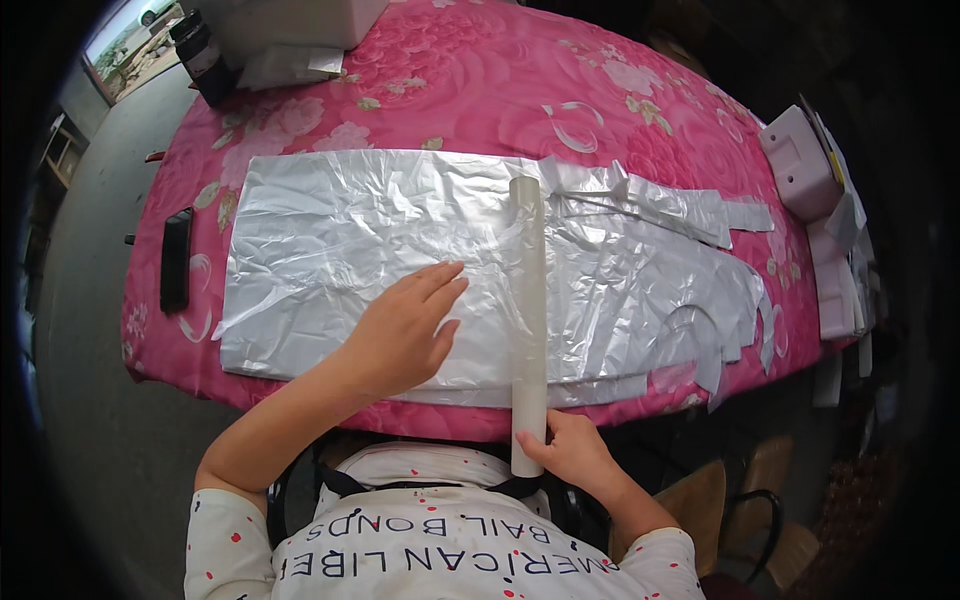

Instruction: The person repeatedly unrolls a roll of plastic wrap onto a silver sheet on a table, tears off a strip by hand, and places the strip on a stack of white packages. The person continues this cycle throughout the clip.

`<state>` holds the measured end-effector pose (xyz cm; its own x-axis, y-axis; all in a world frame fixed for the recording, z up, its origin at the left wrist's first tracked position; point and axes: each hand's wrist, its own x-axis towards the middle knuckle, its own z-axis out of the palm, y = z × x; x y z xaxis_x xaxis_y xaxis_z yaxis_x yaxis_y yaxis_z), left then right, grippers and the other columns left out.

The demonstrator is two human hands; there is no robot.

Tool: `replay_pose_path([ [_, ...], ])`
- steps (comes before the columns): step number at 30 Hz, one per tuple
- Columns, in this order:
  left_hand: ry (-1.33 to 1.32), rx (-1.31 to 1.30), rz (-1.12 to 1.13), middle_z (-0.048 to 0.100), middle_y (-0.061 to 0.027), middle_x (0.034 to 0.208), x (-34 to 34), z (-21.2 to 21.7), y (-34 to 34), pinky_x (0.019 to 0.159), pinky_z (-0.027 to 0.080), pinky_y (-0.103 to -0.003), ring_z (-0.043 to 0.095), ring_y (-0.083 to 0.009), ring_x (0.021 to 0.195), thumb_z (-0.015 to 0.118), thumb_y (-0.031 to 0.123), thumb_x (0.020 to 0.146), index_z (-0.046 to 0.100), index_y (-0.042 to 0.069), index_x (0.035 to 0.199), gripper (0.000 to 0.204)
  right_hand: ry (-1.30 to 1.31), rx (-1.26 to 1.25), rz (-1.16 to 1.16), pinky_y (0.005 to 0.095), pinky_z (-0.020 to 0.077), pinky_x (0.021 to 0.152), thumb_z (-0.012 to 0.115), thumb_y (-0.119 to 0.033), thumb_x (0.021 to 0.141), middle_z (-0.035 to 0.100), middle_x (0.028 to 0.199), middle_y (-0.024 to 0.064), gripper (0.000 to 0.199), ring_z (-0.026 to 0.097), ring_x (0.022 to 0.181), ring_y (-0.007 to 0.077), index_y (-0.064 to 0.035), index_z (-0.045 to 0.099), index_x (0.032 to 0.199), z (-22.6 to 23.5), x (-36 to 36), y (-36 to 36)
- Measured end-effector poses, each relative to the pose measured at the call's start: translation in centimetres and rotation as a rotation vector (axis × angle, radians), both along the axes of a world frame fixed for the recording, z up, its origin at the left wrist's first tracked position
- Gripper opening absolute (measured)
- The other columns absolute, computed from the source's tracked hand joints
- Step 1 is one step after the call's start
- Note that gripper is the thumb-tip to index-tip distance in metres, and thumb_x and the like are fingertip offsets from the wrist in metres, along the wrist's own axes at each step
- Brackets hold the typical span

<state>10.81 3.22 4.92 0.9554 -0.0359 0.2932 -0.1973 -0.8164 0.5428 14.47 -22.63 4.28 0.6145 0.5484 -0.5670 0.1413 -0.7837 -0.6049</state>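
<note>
Right fingers [562, 422] curl round the near end, where I'd hold this probably light, stiff tube [529, 325]; left fingers [437, 283] slightly parted, empty.

Tube [528, 320] across plastic sheets [370, 220] on table [450, 70]; phone [176, 260] left, jar [204, 62] far-left, boxes [800, 165] at right edge.

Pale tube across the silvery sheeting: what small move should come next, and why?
I'd probably bring the left hand onto the far half of the pale tube to steady it: that hand looks empty, while the right hand alone has a grip, at the near end, which juts past the near edge of the pink floral tablecloth.
</note>
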Motion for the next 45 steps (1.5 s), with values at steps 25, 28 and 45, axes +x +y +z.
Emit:
replay_pose_path([
  [25, 0.077, 0.214, 0.000, 0.025, -0.0288, 0.141, 3.8, -7.7, -5.8, 0.111, 0.013, -0.044, 0.019, -0.0374, 0.135, 0.040, 0.020, 0.081, 0.028, -0.013, 0.133, 0.063, 0.713, 1.492, -1.037, 0.0380, 0.0483, 0.081, 0.053, -0.019, 0.090, 0.062, 0.102, 0.0049, 0.017, 0.060, 0.096, 0.0223, -0.0071, 0.056, 0.101, -5.5, 26.6, 12.7],
  [28, 0.081, 0.192, 0.010, 0.025, -0.0289, 0.141, 3.7, -7.7, -5.7, 0.111, 0.013, -0.044, 0.020, -0.0374, 0.135, 0.039, 0.020, 0.081, 0.028, -0.013, 0.133, 0.063, 0.544, 1.741, -0.912, 0.0351, 0.0501, 0.083, 0.044, -0.018, 0.094, 0.063, 0.107, 0.0052, 0.019, 0.061, 0.097, 0.0189, -0.0090, 0.055, 0.107, -2.0, 28.9, 9.0],
  [45, 0.040, 0.362, 0.010, 0.019, -0.0269, 0.144, 3.9, -9.8, -5.7, 0.110, 0.013, -0.047, 0.015, -0.0389, 0.136, 0.040, 0.028, 0.086, 0.022, -0.011, 0.136, 0.066, -0.426, 0.866, 0.665, 0.0431, 0.0276, 0.104, 0.057, -0.022, 0.083, 0.048, 0.126, 0.0212, 0.051, 0.036, 0.125, 0.0399, 0.0063, 0.044, 0.124, -5.5, -2.0, 28.4],
])
